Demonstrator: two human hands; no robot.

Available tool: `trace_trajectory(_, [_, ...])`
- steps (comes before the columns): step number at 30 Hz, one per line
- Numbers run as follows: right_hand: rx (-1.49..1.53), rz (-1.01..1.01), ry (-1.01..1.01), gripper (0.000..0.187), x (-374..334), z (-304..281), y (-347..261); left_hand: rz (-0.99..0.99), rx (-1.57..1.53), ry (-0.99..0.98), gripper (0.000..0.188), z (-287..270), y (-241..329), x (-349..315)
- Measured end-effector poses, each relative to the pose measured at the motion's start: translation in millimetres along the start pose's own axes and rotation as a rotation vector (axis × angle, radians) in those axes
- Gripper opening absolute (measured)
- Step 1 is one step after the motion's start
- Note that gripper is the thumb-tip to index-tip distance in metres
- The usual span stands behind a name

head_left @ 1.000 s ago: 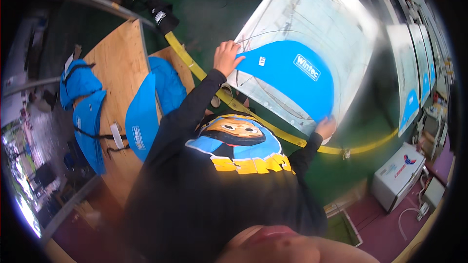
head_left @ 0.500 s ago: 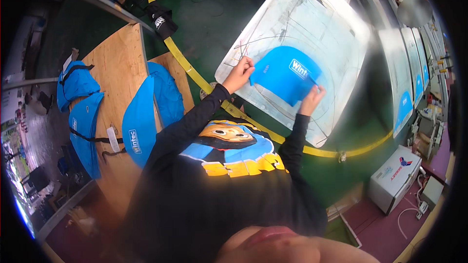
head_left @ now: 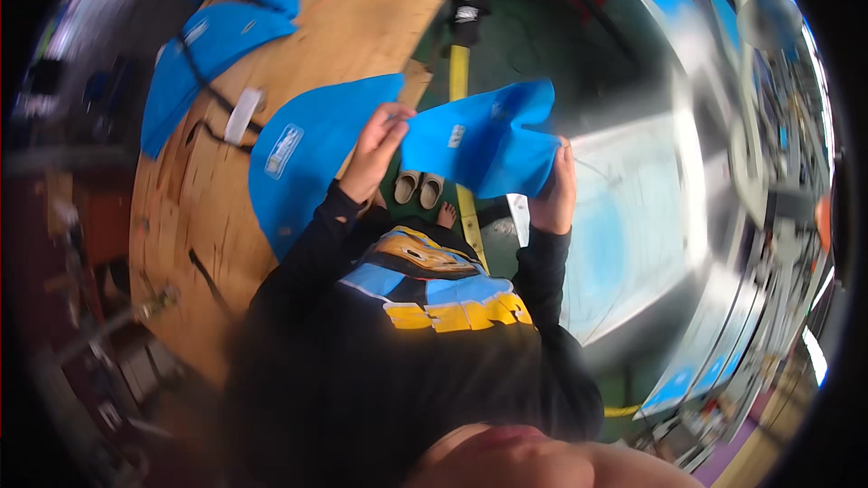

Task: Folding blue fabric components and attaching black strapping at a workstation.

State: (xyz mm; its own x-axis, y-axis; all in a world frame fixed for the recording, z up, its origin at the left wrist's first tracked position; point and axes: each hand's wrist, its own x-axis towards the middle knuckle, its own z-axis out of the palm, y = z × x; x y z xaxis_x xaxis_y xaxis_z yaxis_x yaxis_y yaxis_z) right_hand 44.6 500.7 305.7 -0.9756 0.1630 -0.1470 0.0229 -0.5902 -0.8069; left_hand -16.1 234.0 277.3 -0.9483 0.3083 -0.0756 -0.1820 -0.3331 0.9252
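The blue sheet [head_left: 479, 140] has swung away from the pale panel [head_left: 624, 217], so it seems to be in transit between two surfaces.
The left hand [head_left: 375, 149] pinches its left end and the right hand [head_left: 558, 190] grips its right edge, the sheet buckled in the air between them; just left of the left hand, a printed blue piece [head_left: 312, 145] lies on the wooden table [head_left: 172, 235]; the panel stands beyond the right hand.

Shirt [head_left: 407, 380]: black, with matching long sleeves [head_left: 545, 276]. Chest print [head_left: 432, 278]: multicoloured cartoon, including light blue areas [head_left: 470, 287]; bold yellow lettering [head_left: 457, 314] nearest the neck.
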Motion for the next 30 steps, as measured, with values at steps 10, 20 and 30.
trace_trajectory(10, [-0.2,0.453,-0.56,0.021,161.8,154.1,44.7,0.298,-0.118,0.784,0.028,-90.6,53.4,-126.7])
trace_trajectory(20, [-0.314,0.556,-0.936,0.021,291.5,242.7,103.2,0.363,0.119,1.236,0.031,-127.2,19.2,-192.1])
trace_trajectory(30, [-0.983,0.474,-0.59,0.031,374.9,179.5,182.7,0.141,0.331,1.247,0.026,-177.8,-134.1,-162.3])
